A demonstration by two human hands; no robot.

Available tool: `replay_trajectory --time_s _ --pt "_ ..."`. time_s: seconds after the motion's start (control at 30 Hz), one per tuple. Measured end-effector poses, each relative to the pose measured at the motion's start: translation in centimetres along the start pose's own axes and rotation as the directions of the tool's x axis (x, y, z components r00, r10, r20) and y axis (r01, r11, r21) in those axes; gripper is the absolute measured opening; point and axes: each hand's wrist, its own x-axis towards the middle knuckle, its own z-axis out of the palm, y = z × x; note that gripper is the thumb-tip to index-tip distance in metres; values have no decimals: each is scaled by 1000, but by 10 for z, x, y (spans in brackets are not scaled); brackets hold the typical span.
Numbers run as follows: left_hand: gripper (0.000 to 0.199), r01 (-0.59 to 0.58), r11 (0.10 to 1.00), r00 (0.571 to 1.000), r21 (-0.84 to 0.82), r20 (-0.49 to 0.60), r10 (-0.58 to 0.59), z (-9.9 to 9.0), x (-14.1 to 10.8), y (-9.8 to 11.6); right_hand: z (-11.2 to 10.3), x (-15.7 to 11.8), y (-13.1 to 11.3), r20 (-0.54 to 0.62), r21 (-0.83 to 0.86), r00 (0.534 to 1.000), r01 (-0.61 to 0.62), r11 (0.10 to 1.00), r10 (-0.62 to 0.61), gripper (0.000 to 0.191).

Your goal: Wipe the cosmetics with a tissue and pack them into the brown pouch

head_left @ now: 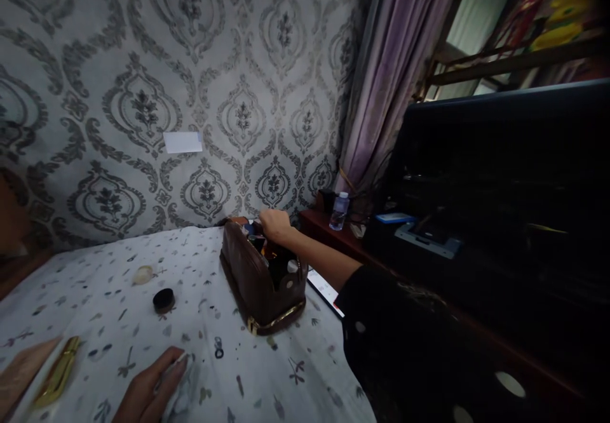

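Note:
A brown cosmetic bag [248, 270] with a gold zip stands open on the patterned white cloth [214, 385], several small things crowded inside it. At its far end my right hand [276, 225] bends down over the opening with curled fingers; what they grip is hidden. My left hand [155, 388], low in the view, pinches a crumpled white tissue [181, 388] against the cloth. Ahead of that hand lie a round black lid [164, 300] and a pale round piece [143, 275]. A shiny gold case [58, 372] lies to the left.
Behind the bag's right side lies a phone [326, 293] with a lit screen. A clear bottle [339, 212] stands on a dark red surface [312, 223]. A large black screen [495, 175] fills the right. Bare skin of a limb [23, 372] shows at lower left.

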Motion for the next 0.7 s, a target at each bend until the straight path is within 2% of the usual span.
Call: replay_trajectory --time_s 0.13,0.23,0.4,0.53,0.63,0.7 --pt "47 -25 998 995 -52 92 30 -2 2 16 5 9 -4 74 -93 996 59 994 -52 26" --pt "48 -27 994 995 -104 94 36 -1 1 29 7 11 -3 85 -122 993 86 989 -76 26" --pt "40 -91 991 985 -98 135 104 1 3 24 6 9 -4 76 -125 994 90 988 -81 30" --pt "40 -117 987 974 -106 184 135 2 4 18 0 4 -2 0 -102 998 62 993 -62 27" --pt "40 -102 986 973 -130 192 126 1 2 25 -12 -5 -3 -101 -77 994 28 997 -36 22" --pt "40 -99 983 974 -154 187 127 0 1 32 -22 -16 -9 -175 -56 984 24 998 -34 28"
